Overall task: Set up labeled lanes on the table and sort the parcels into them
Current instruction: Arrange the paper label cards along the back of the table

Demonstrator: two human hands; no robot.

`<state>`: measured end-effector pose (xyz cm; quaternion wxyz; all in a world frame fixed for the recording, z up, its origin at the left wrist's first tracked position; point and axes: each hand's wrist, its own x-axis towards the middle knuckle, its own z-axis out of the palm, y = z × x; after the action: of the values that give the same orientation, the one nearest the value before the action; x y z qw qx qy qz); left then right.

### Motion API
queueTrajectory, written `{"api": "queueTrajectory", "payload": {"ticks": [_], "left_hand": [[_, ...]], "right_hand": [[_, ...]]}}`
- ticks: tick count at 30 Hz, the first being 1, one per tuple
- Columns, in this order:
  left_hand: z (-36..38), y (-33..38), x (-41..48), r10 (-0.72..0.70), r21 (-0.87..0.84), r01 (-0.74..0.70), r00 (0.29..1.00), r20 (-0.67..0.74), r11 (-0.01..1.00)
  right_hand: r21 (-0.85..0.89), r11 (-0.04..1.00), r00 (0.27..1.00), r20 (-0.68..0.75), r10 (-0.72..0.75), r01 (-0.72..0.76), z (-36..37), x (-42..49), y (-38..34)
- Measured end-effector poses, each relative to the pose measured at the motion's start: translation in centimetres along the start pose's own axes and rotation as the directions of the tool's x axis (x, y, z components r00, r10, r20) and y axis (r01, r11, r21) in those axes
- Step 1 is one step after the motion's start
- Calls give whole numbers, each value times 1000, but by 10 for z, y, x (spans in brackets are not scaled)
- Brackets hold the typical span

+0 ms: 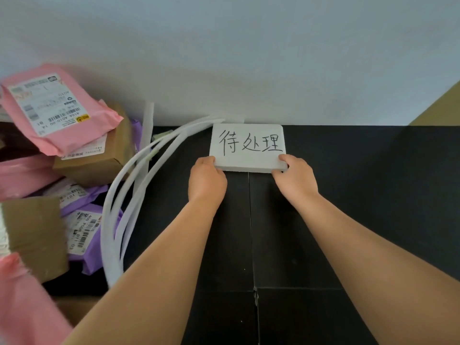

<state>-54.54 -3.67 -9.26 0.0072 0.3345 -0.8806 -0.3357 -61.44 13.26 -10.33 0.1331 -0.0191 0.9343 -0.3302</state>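
Our left forearm [159, 265] and right forearm [368, 252] reach from the bottom edge of the view out over the black table [361, 195], which runs up to a pale wall [249, 58]. A seam crosses the table top between our arms.

On the left of the table we see a loose pile of parcels. A pink mailer [57, 113] with a white shipping label lies on top at the back and rests on a brown cardboard box [99, 160]. Nearer to us lie a brown paper parcel [37, 235], a purple mailer [84, 235] with a barcode label, and a blurred pink parcel [22, 302] at the bottom corner.

Just beside the pile, several long white foam strips [117, 202] bend in arcs from the near left towards the wall. A tan slanted surface [440, 108] shows at the far right edge.

At the far edge of the table, close against the wall, sits the white foam label board [247, 145], hand-lettered in black with 待处理. Our left hand [207, 181] grips its near left corner with curled fingers. Our right hand [295, 179] pinches its near right corner, thumb on top. We cannot tell whether the board lies fully flat.
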Motion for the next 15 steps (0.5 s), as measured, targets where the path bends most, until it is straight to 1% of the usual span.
{"api": "queueTrajectory", "payload": {"ticks": [4,9,11,15], "left_hand": [[-9,-11,5,-11,44,13,999,-46,999],[-18,-25,10,-44,60,50,994,-97,997],[-20,-28,10,-41,65,48,995,-96,997],[-23,-30,12,7,86,-2,998,-59,996]], "right_hand": [[-76,996,998,48,-48,52,8,1,-18],[-100,989,991,92,-96,106,19,-1,-33],[-118,985,989,95,-113,124,21,-3,-35],[-134,983,990,90,-111,122,23,-4,-37]]}}
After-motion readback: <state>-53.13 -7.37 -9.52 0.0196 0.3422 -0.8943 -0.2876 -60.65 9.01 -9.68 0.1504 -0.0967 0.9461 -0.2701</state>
